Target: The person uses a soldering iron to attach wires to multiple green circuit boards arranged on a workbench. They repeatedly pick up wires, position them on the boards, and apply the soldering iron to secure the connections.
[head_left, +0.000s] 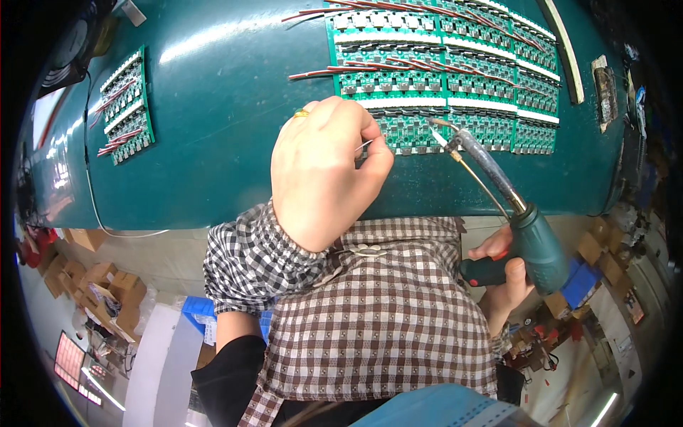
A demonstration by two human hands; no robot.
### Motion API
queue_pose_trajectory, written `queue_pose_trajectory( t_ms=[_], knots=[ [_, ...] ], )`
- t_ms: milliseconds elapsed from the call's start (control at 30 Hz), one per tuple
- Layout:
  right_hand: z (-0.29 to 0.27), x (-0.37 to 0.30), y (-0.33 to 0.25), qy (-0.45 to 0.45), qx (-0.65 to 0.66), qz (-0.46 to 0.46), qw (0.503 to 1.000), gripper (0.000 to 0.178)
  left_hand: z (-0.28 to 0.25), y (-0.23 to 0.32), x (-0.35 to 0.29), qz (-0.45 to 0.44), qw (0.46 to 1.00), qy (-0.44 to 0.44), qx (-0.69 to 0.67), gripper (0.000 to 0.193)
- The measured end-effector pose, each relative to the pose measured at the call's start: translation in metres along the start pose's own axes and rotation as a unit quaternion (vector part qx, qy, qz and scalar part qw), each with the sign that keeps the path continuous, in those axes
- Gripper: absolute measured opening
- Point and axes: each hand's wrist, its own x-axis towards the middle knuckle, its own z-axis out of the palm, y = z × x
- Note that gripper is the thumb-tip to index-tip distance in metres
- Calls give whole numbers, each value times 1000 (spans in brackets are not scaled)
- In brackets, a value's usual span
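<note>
Evidently pinching a thin strand (363, 145) between thumb and forefinger of the left hand (324, 167), just toward 12 o'clock from the middle of the view, with the other fingers curled in; wearing a yellow ring (302, 113) on that hand and a black-and-white checked sleeve (249, 260) behind its wrist; gripping a dark green soldering gun (544, 249) in the right hand (504, 285), at 4 o'clock, with fingers closed around the handle; pointing the metal tip (441, 123) between 10 and 11 o'clock, over the nearest row of circuit boards (405, 132), touching or apart, cannot tell; having these boards spread at 1 o'clock on the green table (228, 107), crossed by bunches of red-and-white wires (370, 68); facing also a smaller group of boards (128, 107) at 10 o'clock, plus a pale strip (564, 53) and a worn bar (605, 96) at 2 o'clock; wearing a brown checked apron (377, 327) at 6 o'clock; having cardboard boxes (114, 285) between 8 and 9 o'clock, beyond the table's edge.
</note>
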Motion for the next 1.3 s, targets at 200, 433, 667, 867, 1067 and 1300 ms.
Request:
queue_pose_trajectory(
  t_ms=[200, 433, 667, 867, 1067, 1300],
  knots=[
    [-2, 1, 3, 34, 33, -1, 999, 60, -7, 5, -12, 11, 999, -9, 44, 23],
    [-5, 12, 3, 14, -6, -31, 999, 53, -7, 15, -32, 106, 986, -47, 121, 50],
    [-16, 13, 6, 20, 53, -24, 998, 60, -6, 8, -31, 118, 990, 7, 73, 28],
    [-20, 15, 5, 16, 91, -13, 996, 63, -23, 11, -27, 71, 997, 2, 11, 26],
    [-14, 28, -9, 8, 108, -21, 994, 54, -84, 1, 56, 9, 1000, -6, -1, 23],
    [-12, 34, -23, 21, 139, -18, 990, 52, -43, -22, 167, 106, 994, -12, 24, 22]
  ],
)
